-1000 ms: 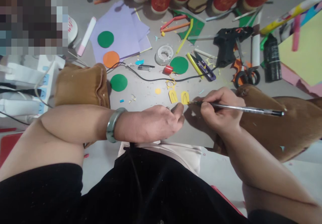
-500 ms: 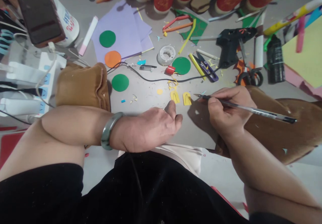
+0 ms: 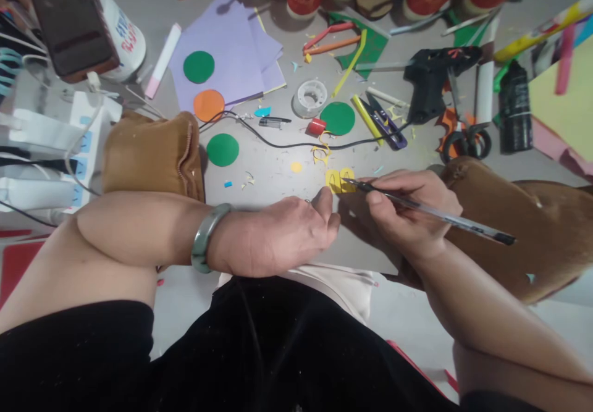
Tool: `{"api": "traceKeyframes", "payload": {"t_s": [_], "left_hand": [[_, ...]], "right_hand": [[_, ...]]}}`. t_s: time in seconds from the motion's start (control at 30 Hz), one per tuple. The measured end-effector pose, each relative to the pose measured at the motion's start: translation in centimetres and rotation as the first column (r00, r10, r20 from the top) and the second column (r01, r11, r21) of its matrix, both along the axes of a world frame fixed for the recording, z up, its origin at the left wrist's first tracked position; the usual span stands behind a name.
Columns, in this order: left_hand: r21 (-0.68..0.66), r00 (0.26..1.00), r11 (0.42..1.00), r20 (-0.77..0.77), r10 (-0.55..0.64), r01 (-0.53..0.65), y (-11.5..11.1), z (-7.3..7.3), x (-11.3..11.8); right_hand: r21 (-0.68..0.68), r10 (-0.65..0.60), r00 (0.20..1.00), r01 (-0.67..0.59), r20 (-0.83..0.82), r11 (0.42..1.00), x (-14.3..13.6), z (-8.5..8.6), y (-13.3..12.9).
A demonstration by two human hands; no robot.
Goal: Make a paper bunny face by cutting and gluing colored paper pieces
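Pinched in my right hand [image 3: 412, 211] is a clear gel pen [image 3: 463, 218], its tip at the right one of two small yellow paper cutouts [image 3: 347, 183]. These cutouts have rounded tops, carry thin drawn lines and lie side by side. My left hand [image 3: 282, 233] rests on the table with its fingers curled in, a fingertip pressing the lower edge of the left yellow cutout [image 3: 332, 180]. Just above them lies a curly yellow paper scrap [image 3: 321, 154]. A small yellow disc [image 3: 296, 167] is to their left.
Green paper circles [image 3: 223, 149], an orange circle [image 3: 209, 105] and purple sheets [image 3: 241, 66] lie leftward. A black cable [image 3: 278, 146] crosses the table near a tape roll [image 3: 309, 99], purple snips [image 3: 386, 121], scissors [image 3: 467, 143] and a glue gun [image 3: 424, 84]. Brown cushions [image 3: 151, 155] flank my arms.
My left fingertip has slid the left yellow cutout rightward until it meets or nearly meets the other. My right hand has brought the pen tip left onto the right cutout.
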State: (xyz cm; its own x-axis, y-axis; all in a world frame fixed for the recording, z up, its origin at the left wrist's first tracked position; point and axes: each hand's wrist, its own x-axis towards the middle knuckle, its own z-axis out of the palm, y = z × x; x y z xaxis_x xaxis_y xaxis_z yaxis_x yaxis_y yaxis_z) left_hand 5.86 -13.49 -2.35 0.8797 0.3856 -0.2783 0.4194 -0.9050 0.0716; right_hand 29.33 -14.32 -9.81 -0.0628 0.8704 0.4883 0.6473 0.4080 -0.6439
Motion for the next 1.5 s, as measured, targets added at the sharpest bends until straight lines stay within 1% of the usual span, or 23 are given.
{"api": "traceKeyframes", "payload": {"t_s": [0.07,0.13,0.23,0.37,0.73,0.8,0.93,1.07,1.17,1.23,1.37,1.5], "left_hand": [[-0.009,1.0,1.0,-0.003,0.006,-0.006,-0.05,0.03,0.04],[-0.013,1.0,1.0,-0.003,0.007,-0.007,-0.06,0.11,0.1],[-0.017,1.0,1.0,0.008,0.008,-0.008,-0.03,0.15,0.13],[-0.029,1.0,1.0,0.012,0.006,-0.005,0.1,0.12,0.05],[-0.032,0.999,0.999,0.034,0.006,-0.005,0.11,0.05,-0.17],[-0.023,0.999,1.0,0.04,0.008,-0.007,0.14,0.14,-0.13],[-0.051,1.0,0.999,0.01,0.004,-0.003,0.24,0.27,0.0],[-0.036,1.0,0.999,0.023,0.006,-0.006,0.19,-0.07,-0.04],[-0.017,0.999,1.0,0.05,0.004,-0.003,0.08,-0.38,-0.18],[-0.009,0.998,1.0,0.061,-0.001,0.001,0.06,-0.41,-0.26],[-0.01,0.999,1.0,0.051,0.0,0.001,0.05,-0.01,-0.22],[-0.018,1.0,0.999,0.015,0.026,-0.026,-0.05,0.53,0.02]], "right_hand": [[-0.001,0.043,0.999,-0.043,0.016,0.999,-0.12,0.07,-0.03],[-0.01,0.042,0.997,-0.042,0.058,0.999,-0.16,0.05,0.03],[-0.076,0.054,0.992,-0.046,0.115,0.996,-0.18,0.02,0.18],[-0.099,0.08,0.99,-0.069,0.112,0.993,-0.23,0.07,0.29],[-0.158,0.053,0.975,-0.019,0.215,0.987,-0.24,0.27,0.26],[-0.183,0.046,0.975,-0.005,0.217,0.983,-0.3,0.38,0.26],[-0.175,0.053,0.979,-0.019,0.196,0.984,-0.34,0.5,0.26],[-0.241,0.056,0.979,-0.007,0.195,0.971,-0.29,0.4,0.28],[-0.21,0.059,0.981,-0.019,0.187,0.977,-0.31,0.37,0.23],[-0.214,0.063,0.981,-0.023,0.181,0.976,-0.33,0.41,0.15],[-0.275,0.071,0.981,-0.019,0.178,0.961,-0.3,0.41,0.07],[-0.241,0.084,0.979,-0.038,0.186,0.97,-0.29,0.31,0.24]]}}
